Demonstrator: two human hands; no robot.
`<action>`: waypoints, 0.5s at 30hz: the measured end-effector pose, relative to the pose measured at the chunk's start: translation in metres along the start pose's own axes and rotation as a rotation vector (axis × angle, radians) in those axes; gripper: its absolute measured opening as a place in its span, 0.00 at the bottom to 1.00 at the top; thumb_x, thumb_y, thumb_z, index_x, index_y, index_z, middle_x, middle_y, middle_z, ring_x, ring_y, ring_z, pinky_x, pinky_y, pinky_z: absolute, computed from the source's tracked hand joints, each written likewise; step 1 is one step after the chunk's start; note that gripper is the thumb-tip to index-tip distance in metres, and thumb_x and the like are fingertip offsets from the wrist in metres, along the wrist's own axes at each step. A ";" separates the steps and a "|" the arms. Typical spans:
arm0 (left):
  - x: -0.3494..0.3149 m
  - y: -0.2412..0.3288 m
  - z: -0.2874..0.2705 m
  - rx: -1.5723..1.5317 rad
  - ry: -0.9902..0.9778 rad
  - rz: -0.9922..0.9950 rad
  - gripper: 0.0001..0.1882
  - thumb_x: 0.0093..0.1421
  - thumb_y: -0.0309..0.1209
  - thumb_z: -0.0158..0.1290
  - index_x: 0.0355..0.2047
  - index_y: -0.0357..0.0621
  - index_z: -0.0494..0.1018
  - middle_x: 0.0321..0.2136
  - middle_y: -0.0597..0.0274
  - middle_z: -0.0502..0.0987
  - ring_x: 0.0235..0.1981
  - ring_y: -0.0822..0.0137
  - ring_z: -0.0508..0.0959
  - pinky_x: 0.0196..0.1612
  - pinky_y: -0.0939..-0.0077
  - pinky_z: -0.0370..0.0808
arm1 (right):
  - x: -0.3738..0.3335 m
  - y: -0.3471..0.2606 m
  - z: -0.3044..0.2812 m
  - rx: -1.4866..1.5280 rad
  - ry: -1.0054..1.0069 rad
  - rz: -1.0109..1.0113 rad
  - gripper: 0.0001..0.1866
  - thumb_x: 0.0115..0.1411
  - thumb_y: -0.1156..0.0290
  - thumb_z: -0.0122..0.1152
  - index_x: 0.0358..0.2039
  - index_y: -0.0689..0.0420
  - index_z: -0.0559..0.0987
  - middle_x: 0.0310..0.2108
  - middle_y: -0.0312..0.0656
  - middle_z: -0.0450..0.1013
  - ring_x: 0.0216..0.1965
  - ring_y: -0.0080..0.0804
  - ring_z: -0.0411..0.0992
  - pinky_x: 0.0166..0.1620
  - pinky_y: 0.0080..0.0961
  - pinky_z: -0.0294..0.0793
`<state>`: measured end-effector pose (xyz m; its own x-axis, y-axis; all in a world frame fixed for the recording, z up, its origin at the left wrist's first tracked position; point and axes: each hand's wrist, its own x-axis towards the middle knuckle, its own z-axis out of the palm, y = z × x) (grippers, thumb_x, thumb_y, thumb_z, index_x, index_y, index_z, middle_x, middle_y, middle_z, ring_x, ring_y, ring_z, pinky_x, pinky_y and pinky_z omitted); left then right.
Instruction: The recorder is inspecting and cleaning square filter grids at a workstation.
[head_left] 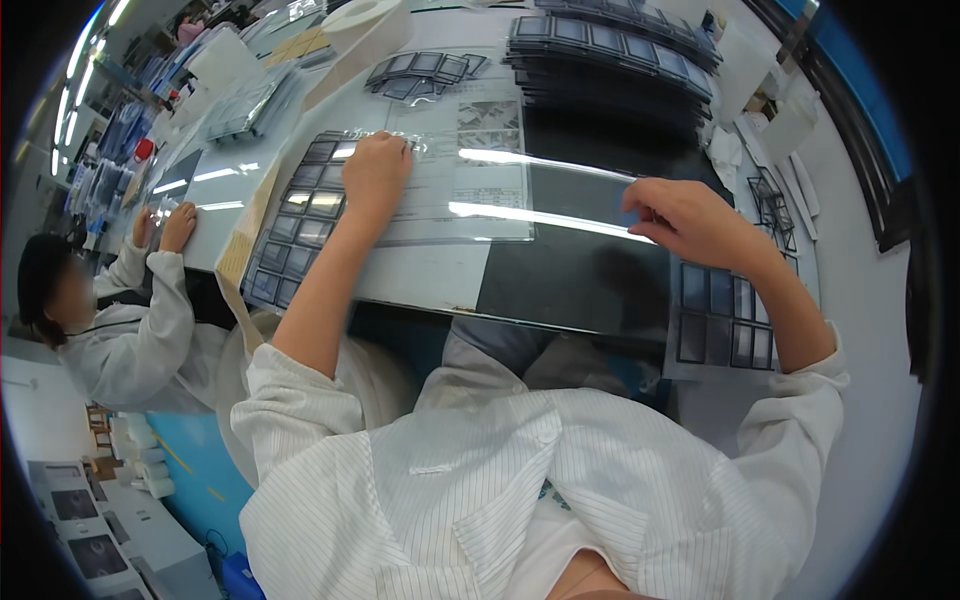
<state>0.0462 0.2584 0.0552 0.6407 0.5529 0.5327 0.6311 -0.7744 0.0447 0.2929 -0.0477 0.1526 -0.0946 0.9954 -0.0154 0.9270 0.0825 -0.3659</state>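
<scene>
Head view: one clear plastic sheet (pixel 480 190) lies on the table (pixel 430 275); left hand (pixel 375 175) presses it flat, fingers spread, right hand (pixel 690 220) pinches its right edge. Two compartment trays (pixel 295 225) flank it.

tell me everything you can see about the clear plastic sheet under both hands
The clear glossy plastic sheet lies flat on the worktable, spanning a pale printed paper and a black mat. Bright light streaks reflect along it. The left hand presses flat on its left end, beside a dark compartmented tray. The right hand pinches its right edge with the fingertips. It looks thin and flexible, with no visible tears.
</scene>
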 end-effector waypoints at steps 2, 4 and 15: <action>0.000 0.001 0.000 -0.054 0.026 0.004 0.06 0.56 0.31 0.56 0.28 0.42 0.78 0.31 0.59 0.79 0.35 0.54 0.78 0.36 0.64 0.77 | 0.010 -0.004 0.003 -0.007 -0.013 -0.012 0.10 0.57 0.75 0.63 0.38 0.58 0.73 0.29 0.43 0.73 0.29 0.38 0.72 0.34 0.29 0.72; 0.005 -0.005 0.001 -0.234 0.094 -0.106 0.06 0.57 0.29 0.55 0.27 0.40 0.77 0.32 0.58 0.79 0.34 0.56 0.78 0.35 0.66 0.76 | 0.020 -0.010 0.002 -0.015 -0.025 -0.030 0.10 0.57 0.75 0.63 0.38 0.58 0.73 0.29 0.43 0.73 0.29 0.37 0.72 0.34 0.29 0.72; -0.019 -0.002 -0.047 -0.706 0.429 -0.103 0.05 0.56 0.24 0.56 0.26 0.39 0.71 0.32 0.57 0.77 0.35 0.60 0.74 0.43 0.67 0.69 | 0.090 -0.028 0.024 0.248 -0.182 -0.164 0.08 0.58 0.74 0.63 0.36 0.60 0.75 0.27 0.41 0.74 0.27 0.31 0.70 0.32 0.27 0.70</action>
<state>0.0126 0.2350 0.0851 0.2821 0.5767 0.7667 0.1627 -0.8163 0.5542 0.2500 0.0384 0.1392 -0.3190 0.9430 -0.0946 0.7795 0.2043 -0.5921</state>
